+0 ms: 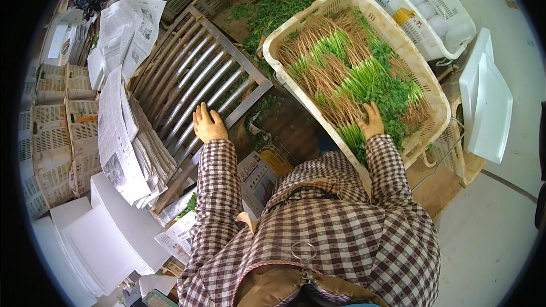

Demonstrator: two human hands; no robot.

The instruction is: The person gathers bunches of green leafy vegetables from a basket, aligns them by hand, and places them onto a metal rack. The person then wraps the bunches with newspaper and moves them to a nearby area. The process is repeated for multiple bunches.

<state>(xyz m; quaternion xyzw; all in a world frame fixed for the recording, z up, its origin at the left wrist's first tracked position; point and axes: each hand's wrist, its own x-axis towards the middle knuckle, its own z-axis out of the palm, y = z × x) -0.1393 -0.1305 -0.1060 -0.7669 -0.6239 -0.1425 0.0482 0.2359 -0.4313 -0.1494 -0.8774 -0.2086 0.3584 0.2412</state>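
Observation:
My left hand (211, 125), in a yellowish glove, is over the near side of a slatted metal rack (249, 94). Its fingers are spread and hold nothing; whether they touch the bars I cannot tell. To the right, my right hand (372, 123) rests on green herb bunches (362, 81), which look like coriander, with thumb and fingers apart. The bunches lie in rows with long brown roots and leafy tops. They fill much of a white plastic crate (292, 81), tilted beside the rack.
Stacked newspapers (121, 136) lie along the rack's left side. Loose greens (273, 19) cover the floor behind. A second white crate (458, 25) holds white bags. White foam boxes (102, 238) stand at lower left, and a foam lid (488, 102) leans at right.

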